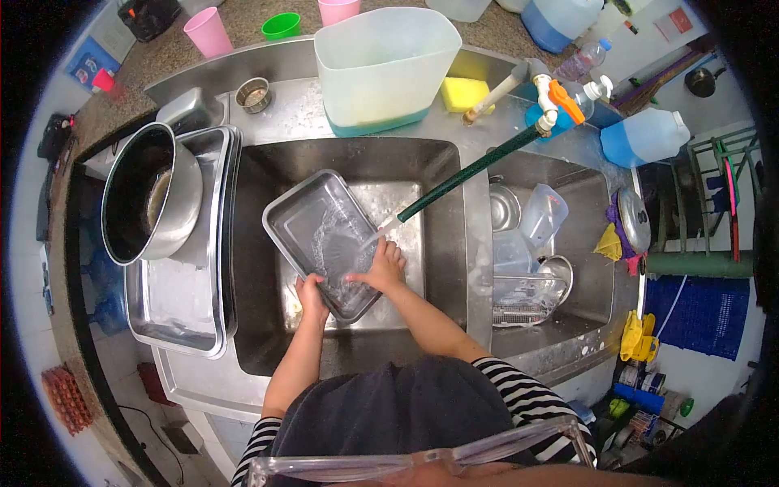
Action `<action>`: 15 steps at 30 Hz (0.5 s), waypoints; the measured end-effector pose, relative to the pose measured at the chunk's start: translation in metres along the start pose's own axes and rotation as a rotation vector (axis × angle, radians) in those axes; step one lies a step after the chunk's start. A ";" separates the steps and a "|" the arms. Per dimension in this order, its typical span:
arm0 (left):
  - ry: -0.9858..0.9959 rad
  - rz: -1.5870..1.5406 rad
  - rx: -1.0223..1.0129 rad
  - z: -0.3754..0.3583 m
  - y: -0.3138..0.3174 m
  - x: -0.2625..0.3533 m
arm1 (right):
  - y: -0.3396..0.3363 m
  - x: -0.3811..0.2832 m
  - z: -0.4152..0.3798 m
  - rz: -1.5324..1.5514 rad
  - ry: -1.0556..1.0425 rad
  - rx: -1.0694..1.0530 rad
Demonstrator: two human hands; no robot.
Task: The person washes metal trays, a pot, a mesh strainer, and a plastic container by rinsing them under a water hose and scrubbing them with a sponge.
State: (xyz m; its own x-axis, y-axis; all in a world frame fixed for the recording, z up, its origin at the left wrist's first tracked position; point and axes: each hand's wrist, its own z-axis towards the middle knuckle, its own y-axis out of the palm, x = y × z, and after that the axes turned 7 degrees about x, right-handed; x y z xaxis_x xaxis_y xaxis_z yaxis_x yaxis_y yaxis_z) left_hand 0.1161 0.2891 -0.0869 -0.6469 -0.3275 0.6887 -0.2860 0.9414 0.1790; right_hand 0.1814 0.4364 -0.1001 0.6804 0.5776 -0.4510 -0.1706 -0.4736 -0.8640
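A rectangular metal tray (302, 213) is held tilted in the left basin of the sink. My left hand (312, 299) grips its lower left rim, the thumb on the inside and the other fingers mostly hidden beneath. At the right rim, my right hand (383, 269) is closed over the edge with its thumb reaching inside the tray. Water runs from the clear end of a green hose (466, 178) into the tray, splashing and pooling around my right hand.
Left of the basin, a large metal pot (182, 195) stands on stacked trays (166, 321). Behind stands a translucent container (381, 73) with greenish liquid, beside a yellow sponge (466, 95). The right basin (584, 300) holds plastic containers and metal utensils. An orange-handled tap (565, 101) feeds the hose.
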 end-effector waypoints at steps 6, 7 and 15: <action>-0.086 -0.038 -0.003 0.006 -0.003 -0.001 | 0.022 0.022 0.014 0.105 -0.048 0.063; -0.085 -0.032 -0.019 0.008 -0.005 -0.002 | 0.010 0.014 0.007 0.051 -0.075 0.087; -0.065 -0.042 -0.070 0.025 -0.014 -0.003 | 0.002 0.030 0.024 0.289 -0.290 -0.004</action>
State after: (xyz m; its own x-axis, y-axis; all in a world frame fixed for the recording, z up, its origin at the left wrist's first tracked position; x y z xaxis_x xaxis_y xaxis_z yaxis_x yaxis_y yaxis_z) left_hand 0.1045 0.2755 -0.1093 -0.6807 -0.3693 0.6327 -0.2655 0.9293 0.2567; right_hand 0.1843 0.4692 -0.1206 0.3760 0.5836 -0.7198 -0.3222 -0.6460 -0.6920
